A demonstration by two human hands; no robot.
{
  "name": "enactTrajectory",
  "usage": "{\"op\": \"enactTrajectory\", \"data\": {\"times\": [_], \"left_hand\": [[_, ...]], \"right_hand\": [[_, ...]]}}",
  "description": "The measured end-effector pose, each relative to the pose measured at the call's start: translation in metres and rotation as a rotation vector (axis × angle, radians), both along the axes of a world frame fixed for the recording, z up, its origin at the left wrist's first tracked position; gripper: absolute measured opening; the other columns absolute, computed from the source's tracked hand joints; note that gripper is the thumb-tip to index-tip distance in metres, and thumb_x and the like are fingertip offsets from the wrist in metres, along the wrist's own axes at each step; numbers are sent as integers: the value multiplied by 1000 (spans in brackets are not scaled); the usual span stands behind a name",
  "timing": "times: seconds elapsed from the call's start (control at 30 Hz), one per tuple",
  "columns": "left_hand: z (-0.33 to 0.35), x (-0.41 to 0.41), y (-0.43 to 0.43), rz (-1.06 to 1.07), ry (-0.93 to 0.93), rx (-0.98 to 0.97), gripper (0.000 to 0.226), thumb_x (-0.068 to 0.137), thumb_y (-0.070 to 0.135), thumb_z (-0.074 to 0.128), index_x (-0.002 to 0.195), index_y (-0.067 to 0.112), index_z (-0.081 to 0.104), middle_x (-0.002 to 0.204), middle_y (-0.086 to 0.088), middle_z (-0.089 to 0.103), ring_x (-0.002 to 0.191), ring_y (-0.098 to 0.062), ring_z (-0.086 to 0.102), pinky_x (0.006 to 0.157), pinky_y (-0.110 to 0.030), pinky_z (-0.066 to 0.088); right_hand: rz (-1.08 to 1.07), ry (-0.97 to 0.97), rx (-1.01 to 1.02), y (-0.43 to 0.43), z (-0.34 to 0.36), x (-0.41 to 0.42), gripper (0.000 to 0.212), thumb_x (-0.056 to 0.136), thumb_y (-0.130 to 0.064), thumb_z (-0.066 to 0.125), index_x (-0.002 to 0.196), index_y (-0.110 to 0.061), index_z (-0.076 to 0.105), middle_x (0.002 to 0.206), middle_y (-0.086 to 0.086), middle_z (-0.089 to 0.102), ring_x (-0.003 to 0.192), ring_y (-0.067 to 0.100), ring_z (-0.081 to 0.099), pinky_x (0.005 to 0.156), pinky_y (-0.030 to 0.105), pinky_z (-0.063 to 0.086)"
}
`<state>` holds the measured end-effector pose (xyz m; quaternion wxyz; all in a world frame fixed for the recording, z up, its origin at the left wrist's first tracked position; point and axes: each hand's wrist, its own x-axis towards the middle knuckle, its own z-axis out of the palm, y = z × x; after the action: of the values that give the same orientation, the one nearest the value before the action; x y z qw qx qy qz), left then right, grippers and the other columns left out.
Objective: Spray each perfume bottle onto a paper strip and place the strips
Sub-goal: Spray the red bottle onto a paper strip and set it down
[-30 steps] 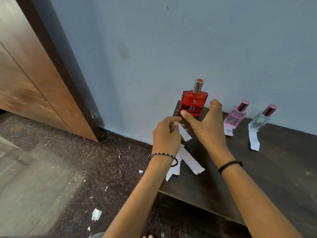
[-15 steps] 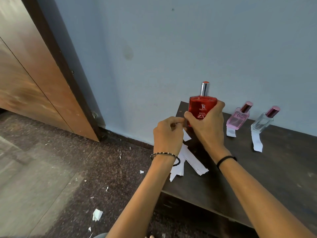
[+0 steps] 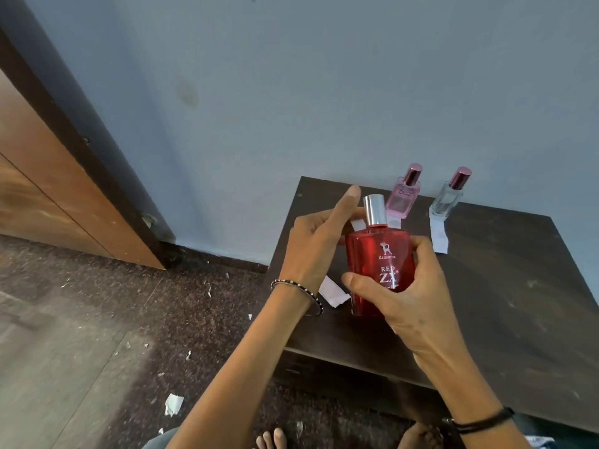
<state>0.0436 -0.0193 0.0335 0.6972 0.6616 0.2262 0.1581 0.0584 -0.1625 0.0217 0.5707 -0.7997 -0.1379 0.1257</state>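
My right hand (image 3: 408, 296) grips the red perfume bottle (image 3: 379, 254) and holds it upright above the dark table (image 3: 505, 286), its silver sprayer on top. My left hand (image 3: 319, 241) holds a white paper strip (image 3: 358, 224) just left of the sprayer, forefinger raised. A pink bottle (image 3: 403, 197) and a clear bottle (image 3: 447, 199) stand at the wall. A strip (image 3: 438, 233) lies in front of the clear bottle; the one by the pink bottle is mostly hidden.
Spare paper strips (image 3: 332, 293) lie on the table's left part, partly under my left wrist. Paper scraps (image 3: 173, 404) litter the floor. A wooden door (image 3: 48, 196) stands at left. My bare toes (image 3: 272, 439) show at the bottom edge.
My right hand closed on the red bottle and lifted it off the table toward me. My left hand raised the paper strip up beside the sprayer.
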Motion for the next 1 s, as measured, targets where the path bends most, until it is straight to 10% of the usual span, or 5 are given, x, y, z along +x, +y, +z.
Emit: {"op": "enactTrajectory", "data": {"times": [0.13,0.33,0.5,1.0], "left_hand": [[-3,10,-12,-119,-56,-39,75,82,56,71,95,-17,65,96,-37,67,85,-38,67,97,-43,56],[-5,23,-29,-205,-27,-139,35,88,36,74,95,2,79,98,-18,78,99,-35,73,102,-53,51],[-6,31,-46,-179,-41,-113,35,93,30,69,99,-4,76,93,-15,78,80,-17,73,80,-28,61],[-17,54,-83,-79,-77,-32,31,90,33,73,87,2,78,88,-20,77,84,-31,75,82,-38,62]], "right_hand": [[29,31,24,-12,-4,4,85,45,-55,84,116,-44,37,109,-20,54,96,5,60,68,16,48],[26,36,47,-31,-5,14,82,45,-61,89,111,-48,42,107,-20,59,94,1,64,65,14,52],[14,-9,-10,-43,-6,22,88,50,-53,87,122,-40,38,107,-22,54,95,3,60,76,18,51],[-88,-273,-257,-69,-8,30,94,60,-57,85,134,-29,35,110,-19,42,90,-2,46,68,2,29]]}}
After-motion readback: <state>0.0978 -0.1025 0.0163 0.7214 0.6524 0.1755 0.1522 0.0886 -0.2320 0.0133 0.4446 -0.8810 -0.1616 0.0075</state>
